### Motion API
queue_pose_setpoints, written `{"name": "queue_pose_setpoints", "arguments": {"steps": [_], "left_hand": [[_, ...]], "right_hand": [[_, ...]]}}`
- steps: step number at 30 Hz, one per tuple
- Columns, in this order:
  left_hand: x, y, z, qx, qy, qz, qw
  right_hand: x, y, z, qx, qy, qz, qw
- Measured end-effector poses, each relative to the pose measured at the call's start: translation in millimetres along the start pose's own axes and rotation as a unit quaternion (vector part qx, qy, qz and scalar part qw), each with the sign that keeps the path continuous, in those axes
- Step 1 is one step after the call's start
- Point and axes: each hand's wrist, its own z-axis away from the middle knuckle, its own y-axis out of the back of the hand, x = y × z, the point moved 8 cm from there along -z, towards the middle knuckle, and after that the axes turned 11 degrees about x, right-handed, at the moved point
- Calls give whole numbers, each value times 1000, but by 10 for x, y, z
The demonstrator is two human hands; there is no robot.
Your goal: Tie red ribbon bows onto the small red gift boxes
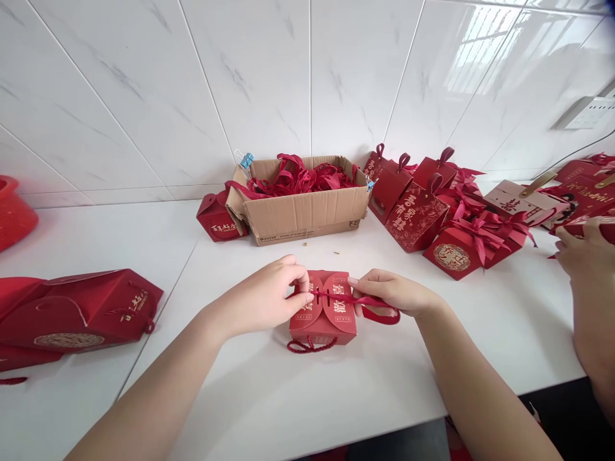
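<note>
A small red gift box [323,328] with gold lettering lies on the white table, its two rounded flaps meeting on top. A dark red ribbon [368,299] runs across the flaps through their slots. My left hand [281,291] pinches the ribbon's left part at the left flap. On the box's right side my right hand [384,291] is closed on the ribbon, with a loop hanging below the fingers. A twisted red cord [311,347] rests at the box's front edge.
Behind stands a cardboard box [307,214] of red ribbons, a small red box [218,218] beside it. Several red gift boxes [418,214] fill the back right; larger red boxes [96,310] lie left. At the right edge another person's hand [583,256] touches a red box.
</note>
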Motion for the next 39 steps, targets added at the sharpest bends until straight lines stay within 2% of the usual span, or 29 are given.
{"name": "queue_pose_setpoints", "arguments": {"steps": [3,6,10,13,16,20,22,24,27,30,34,39], "left_hand": [[-3,-19,3,-11,1,-6,1000],[-10,-30,6,-25,4,-9,1000],[-11,-30,14,-34,14,-5,999],[-8,-30,23,-34,18,-6,999],[-5,-34,26,-33,18,-6,999],[-2,-35,19,-32,15,-4,999],[-4,-34,18,-30,15,-8,999],[0,-36,24,-27,14,-13,999],[26,-66,46,-23,15,-22,999],[90,-119,70,-13,17,-29,999],[174,-158,104,14,27,-71,997],[227,-171,127,13,25,-101,995]], "right_hand": [[2,-41,10,-29,-5,22,999],[-39,-86,10,-64,21,30,997],[-74,-91,9,-83,52,-23,995],[-34,-87,27,-93,25,-60,994],[12,-78,55,-95,-7,-42,995],[-12,-61,88,-100,13,10,995],[-65,-8,86,-77,52,10,996],[-151,86,77,-28,110,-33,993],[-279,193,86,32,207,-102,973],[-354,182,85,56,269,-136,952],[-364,150,43,96,269,-178,942],[-399,139,66,119,269,-187,937]]}}
